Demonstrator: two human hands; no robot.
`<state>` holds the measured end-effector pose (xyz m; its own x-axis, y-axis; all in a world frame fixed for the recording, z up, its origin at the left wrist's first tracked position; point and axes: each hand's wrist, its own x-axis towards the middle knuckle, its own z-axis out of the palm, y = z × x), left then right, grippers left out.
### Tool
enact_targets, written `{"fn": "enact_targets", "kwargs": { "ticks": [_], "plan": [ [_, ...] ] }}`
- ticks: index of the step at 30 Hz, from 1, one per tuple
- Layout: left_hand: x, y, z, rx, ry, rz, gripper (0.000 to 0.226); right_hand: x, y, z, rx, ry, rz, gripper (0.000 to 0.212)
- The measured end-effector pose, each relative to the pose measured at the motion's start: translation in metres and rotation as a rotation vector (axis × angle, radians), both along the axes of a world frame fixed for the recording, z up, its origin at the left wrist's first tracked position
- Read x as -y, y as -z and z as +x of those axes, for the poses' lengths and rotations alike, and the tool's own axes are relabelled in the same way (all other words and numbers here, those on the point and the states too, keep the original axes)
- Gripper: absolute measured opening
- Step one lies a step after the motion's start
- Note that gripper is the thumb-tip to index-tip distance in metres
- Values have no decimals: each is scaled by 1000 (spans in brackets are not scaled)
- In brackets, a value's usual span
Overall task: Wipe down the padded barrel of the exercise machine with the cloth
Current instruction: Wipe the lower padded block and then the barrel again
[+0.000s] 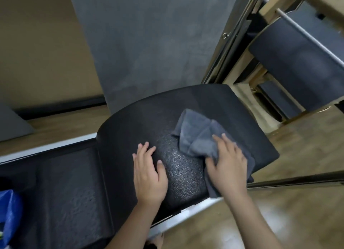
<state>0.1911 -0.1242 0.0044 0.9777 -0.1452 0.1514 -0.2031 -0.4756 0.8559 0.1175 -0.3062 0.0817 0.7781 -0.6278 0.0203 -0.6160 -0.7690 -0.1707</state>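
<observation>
L hand (149, 174) lies flat w/ fingers spread on the padded barrel (130, 129), holding nothing. R hand (227, 167) presses down on the grey cloth (197, 137), fingers splayed over it, not really gripping. Cloth sits bunched on the barrel's right side, near the top of the curve. Blue bag (9, 215) at far left. Behind: grey wall (149, 44), another padded seat (297, 62) top right.
</observation>
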Motion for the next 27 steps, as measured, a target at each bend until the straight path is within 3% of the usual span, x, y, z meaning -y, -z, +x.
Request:
{"fn": "enact_targets", "kwargs": {
  "ticks": [5,8,16,27],
  "plan": [
    [-1,1,0,-3,20,62,42,50,-7,64,23,295,130,50],
    [0,-1,0,0,19,74,41,24,-9,57,-12,192,104,55],
    [-4,-7,-4,9,68,122,45,-78,0,-52,-77,-83,-32,67],
    [0,-8,-2,-20,0,98,35,39,-11,13,-18,298,131,51]
  ]
}}
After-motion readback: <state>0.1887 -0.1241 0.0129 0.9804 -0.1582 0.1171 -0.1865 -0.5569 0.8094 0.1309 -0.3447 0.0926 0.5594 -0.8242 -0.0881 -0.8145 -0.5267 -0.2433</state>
